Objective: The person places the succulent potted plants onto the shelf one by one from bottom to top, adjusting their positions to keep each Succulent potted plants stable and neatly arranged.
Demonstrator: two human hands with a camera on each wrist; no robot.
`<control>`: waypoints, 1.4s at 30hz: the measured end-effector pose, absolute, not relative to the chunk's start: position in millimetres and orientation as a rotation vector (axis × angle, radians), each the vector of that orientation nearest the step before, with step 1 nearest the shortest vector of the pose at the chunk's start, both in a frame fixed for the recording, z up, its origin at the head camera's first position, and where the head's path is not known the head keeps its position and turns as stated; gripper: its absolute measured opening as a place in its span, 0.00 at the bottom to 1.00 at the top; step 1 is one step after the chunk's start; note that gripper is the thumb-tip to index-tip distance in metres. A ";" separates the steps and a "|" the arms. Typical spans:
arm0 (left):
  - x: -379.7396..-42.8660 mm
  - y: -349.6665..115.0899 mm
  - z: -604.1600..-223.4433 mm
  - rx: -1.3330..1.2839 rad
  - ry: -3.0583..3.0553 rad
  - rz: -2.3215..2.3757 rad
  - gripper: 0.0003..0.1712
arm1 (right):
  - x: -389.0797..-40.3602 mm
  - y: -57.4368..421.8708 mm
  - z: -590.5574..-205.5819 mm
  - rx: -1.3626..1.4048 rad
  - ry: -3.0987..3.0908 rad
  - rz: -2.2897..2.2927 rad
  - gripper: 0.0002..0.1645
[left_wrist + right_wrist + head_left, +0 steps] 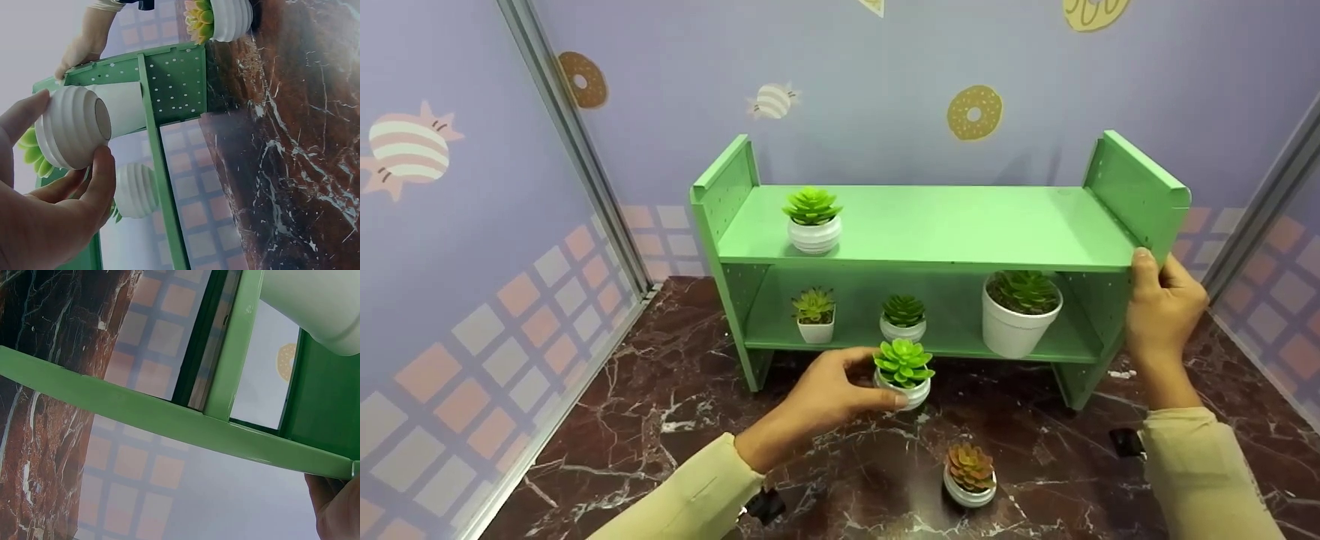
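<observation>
My left hand (pixel 840 382) pinches a white ribbed pot with a bright green succulent (pixel 903 367), held in front of the lower shelf; the left wrist view shows thumb and fingers around the pot (pixel 73 126). With my right hand (pixel 1166 307) I grip the right side panel of the green shelf (pixel 952 225), thumb on its front edge. On the top shelf, at left, sits another potted green succulent (pixel 814 221). The lower shelf holds a small square-potted succulent (pixel 815 315), a dark green one (pixel 903 316) and a large white pot (pixel 1020 315).
A reddish succulent in a white pot (pixel 970 476) stands on the dark marbled tabletop (pixel 660 442), in front of the shelf. Behind the shelf rises a lilac patterned wall (pixel 870 112). Side walls (pixel 457 262) flank the table.
</observation>
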State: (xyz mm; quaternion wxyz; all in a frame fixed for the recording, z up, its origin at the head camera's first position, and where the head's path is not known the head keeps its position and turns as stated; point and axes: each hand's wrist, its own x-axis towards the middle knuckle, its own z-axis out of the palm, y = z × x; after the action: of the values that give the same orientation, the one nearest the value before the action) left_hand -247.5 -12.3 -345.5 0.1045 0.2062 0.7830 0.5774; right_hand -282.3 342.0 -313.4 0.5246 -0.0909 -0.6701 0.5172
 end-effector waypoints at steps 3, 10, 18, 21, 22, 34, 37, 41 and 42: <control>-246.7 -11.8 -341.2 0.612 2.342 1.687 0.38 | -288.2 347.8 -317.7 -0.219 -1.606 1.225 0.14; -241.1 -7.7 -322.1 0.641 2.314 1.742 0.37 | -302.7 363.8 -329.8 -0.212 -1.603 1.219 0.14; -232.9 -8.4 -297.1 0.646 2.434 1.656 0.38 | -302.7 364.9 -332.5 -0.208 -1.600 1.221 0.13; -240.2 -9.2 -301.0 0.664 2.467 1.663 0.39 | -301.1 361.9 -330.0 -0.209 -1.603 1.218 0.13; -242.5 -9.4 -302.3 0.673 2.470 1.673 0.40 | -299.4 359.8 -328.2 -0.206 -1.603 1.218 0.13; -247.9 -6.6 -289.1 0.738 2.504 1.710 0.43 | -281.1 341.8 -311.2 -0.178 -1.587 1.241 0.14; -249.7 -5.9 -286.7 0.740 2.487 1.737 0.42 | -281.1 341.8 -312.1 -0.179 -1.595 1.221 0.14; -252.4 -5.7 -284.5 0.753 2.473 1.763 0.38 | -280.0 340.5 -312.0 -0.183 -1.594 1.203 0.14; -253.1 -5.8 -283.9 0.755 2.472 1.768 0.38 | -280.1 340.2 -312.0 -0.182 -1.594 1.202 0.14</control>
State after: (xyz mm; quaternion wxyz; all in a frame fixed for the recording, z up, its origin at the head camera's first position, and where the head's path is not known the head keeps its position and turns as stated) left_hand -253.1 -5.8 -283.9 0.0051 0.2412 0.7894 0.5645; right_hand -280.1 340.2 -312.0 0.5385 -0.0766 -0.6701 0.5052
